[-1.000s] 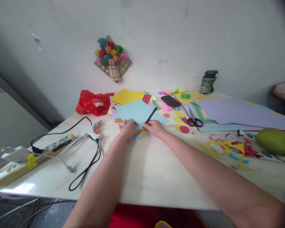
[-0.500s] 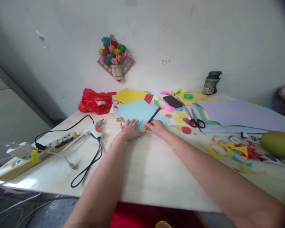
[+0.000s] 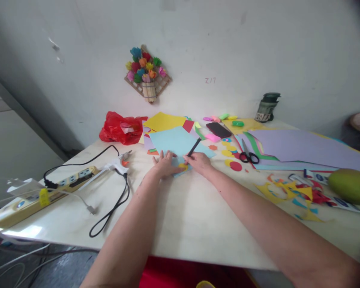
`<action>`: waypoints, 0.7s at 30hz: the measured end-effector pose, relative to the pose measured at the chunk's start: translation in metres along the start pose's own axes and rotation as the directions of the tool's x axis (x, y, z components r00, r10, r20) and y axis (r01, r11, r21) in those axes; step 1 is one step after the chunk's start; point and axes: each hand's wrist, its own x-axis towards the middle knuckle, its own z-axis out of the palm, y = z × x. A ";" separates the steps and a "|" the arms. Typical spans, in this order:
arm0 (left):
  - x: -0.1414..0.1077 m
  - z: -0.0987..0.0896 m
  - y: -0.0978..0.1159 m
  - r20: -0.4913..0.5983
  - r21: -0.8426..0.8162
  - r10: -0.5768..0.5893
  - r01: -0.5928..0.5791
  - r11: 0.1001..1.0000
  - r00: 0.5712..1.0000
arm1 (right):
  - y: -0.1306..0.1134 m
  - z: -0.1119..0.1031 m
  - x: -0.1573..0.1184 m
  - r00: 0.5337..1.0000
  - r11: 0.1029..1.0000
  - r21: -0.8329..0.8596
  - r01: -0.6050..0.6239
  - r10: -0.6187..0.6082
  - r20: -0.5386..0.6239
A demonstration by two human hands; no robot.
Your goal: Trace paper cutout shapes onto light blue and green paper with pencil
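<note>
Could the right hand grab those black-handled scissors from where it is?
Probably, yes. The scissors lie uncovered to the right of the right hand, with only flat paper shapes between. Its grip on the black pen might get in the way.

Green bottle [image 3: 267, 107] near the wall [image 3: 228, 52].

The left hand [image 3: 165, 165] partly hides the yellow piece [image 3: 183, 167] (outline unclear).

Handwritten "217", perhaps "Z17", on the wall [image 3: 228, 52]; tube [image 3: 345, 204] lettering illegible.
</note>
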 end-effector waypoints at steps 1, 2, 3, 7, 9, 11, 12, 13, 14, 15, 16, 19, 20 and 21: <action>0.000 0.001 0.000 -0.034 -0.003 0.023 -0.024 1.000 0.999 | 0.000 0.000 0.000 1.000 1.000 0.006 -0.004 0.004 0.005; 0.000 0.001 0.000 -0.060 -0.004 0.051 -0.051 0.999 0.997 | 0.000 -0.001 0.000 1.000 1.000 0.014 -0.006 0.006 0.010; 0.000 0.002 0.000 -0.077 -0.002 0.080 -0.081 0.997 0.994 | 0.000 -0.001 0.000 1.000 1.000 0.023 -0.007 0.007 0.013; -0.001 0.000 0.002 -0.072 0.001 0.134 -0.134 0.991 0.988 | 0.000 -0.001 0.000 1.000 0.999 0.046 -0.008 0.007 0.023; -0.001 -0.001 0.003 -0.063 -0.010 0.120 -0.121 0.993 0.991 | 0.001 -0.001 0.000 1.000 0.998 0.057 -0.008 0.006 0.029; -0.001 -0.002 0.003 -0.052 -0.021 0.101 -0.102 0.995 0.994 | 0.002 0.000 0.001 1.000 0.997 0.072 -0.007 0.005 0.031; -0.001 -0.002 0.002 -0.044 -0.027 0.092 -0.093 0.995 0.995 | 0.003 0.000 0.001 1.000 0.997 0.083 -0.005 0.003 0.030; -0.001 -0.002 0.002 -0.038 -0.033 0.087 -0.088 0.996 0.995 | 0.004 0.001 0.001 1.000 0.995 0.098 -0.004 0.001 0.027; -0.001 -0.002 0.002 -0.034 -0.040 0.085 -0.087 0.995 0.996 | 0.005 0.002 0.002 1.000 0.993 0.117 -0.005 0.002 0.021; 0.000 -0.001 0.002 -0.030 -0.046 0.087 -0.088 0.995 0.996 | 0.006 0.002 0.002 1.000 0.991 0.137 -0.008 0.007 0.014; 0.000 -0.001 0.001 -0.029 -0.050 0.088 -0.089 0.995 0.996 | 0.007 0.003 0.003 1.000 0.988 0.152 -0.013 0.011 0.009; 0.000 -0.001 0.001 -0.026 -0.051 0.081 -0.083 0.995 0.996 | 0.008 0.004 0.004 1.000 0.991 0.132 -0.015 0.015 -0.001; 0.000 0.000 0.001 -0.024 -0.052 0.077 -0.078 0.996 0.997 | 0.007 0.004 0.004 1.000 0.995 0.102 -0.007 0.008 -0.004; 0.000 0.000 0.000 -0.022 -0.053 0.074 -0.075 0.996 0.997 | 0.007 0.003 0.004 1.000 0.998 0.069 0.000 0.001 -0.008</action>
